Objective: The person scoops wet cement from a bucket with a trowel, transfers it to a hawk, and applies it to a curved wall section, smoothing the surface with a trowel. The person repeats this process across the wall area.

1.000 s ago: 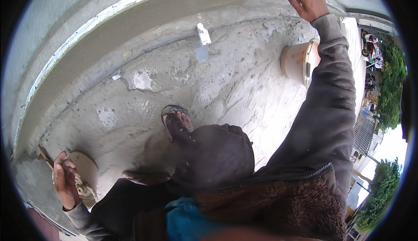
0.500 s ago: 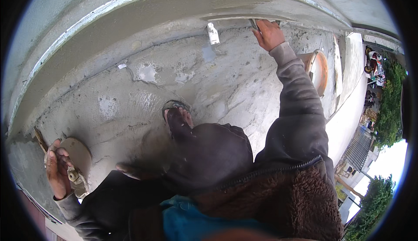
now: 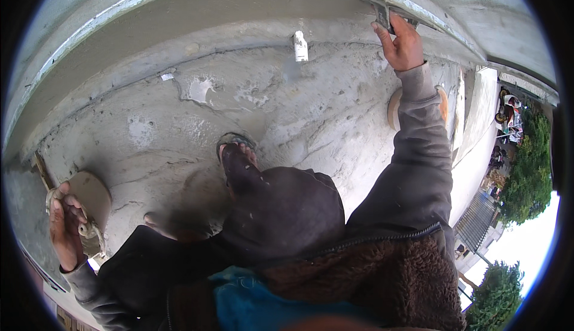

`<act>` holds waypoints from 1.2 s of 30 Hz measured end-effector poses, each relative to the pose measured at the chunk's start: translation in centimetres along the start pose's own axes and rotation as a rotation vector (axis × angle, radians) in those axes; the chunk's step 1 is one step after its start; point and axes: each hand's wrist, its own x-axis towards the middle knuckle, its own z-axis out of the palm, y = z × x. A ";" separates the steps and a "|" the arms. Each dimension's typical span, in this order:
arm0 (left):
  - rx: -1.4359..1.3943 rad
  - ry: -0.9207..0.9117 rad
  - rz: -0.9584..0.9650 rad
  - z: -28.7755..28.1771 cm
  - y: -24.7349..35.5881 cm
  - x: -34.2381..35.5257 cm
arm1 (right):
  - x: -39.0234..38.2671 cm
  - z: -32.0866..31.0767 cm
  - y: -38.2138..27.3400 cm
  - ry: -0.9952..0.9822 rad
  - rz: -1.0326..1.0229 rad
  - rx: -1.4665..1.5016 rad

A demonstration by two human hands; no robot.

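"what's biggest, from where you're standing?"

"the rough, pale-grey mortar floor (image 3: 299, 104), blotched with paler patches. along its far edge curves a smooth, damp-looking grey plaster band (image 3: 179, 20)."

"and the person?"

"over the floor's near side, in a dark jacket (image 3: 371, 271) with brown fleecy lining. its right sleeve (image 3: 418, 134) partly hides a round cream-and-orange bucket (image 3: 394, 111) toward the floor's right end."

"isn't there another at the left?"

"yes, a grey-brown, round-sided vessel (image 3: 92, 196), bucket-like, at the floor's left end."

"where's the tool?"

"the long, thin grey trowel (image 3: 381, 17) is up against the plaster, beyond the floor's far edge, right of its middle. the bare right hand (image 3: 405, 43) is clamped on it."

"and the other hand?"

"the bare left hand (image 3: 66, 217) is half-curled at the floor's left end, just beside that vessel. whether it grips anything, i can't tell."

"smallest?"

"a short, white, tube-shaped pipe stub (image 3: 301, 46), near the middle of the floor's far edge."
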 end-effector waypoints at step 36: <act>0.016 -0.066 0.027 -3.9 -1.0 -3.3 | 2.2 11.0 -12.0 -0.045 -0.209 -0.106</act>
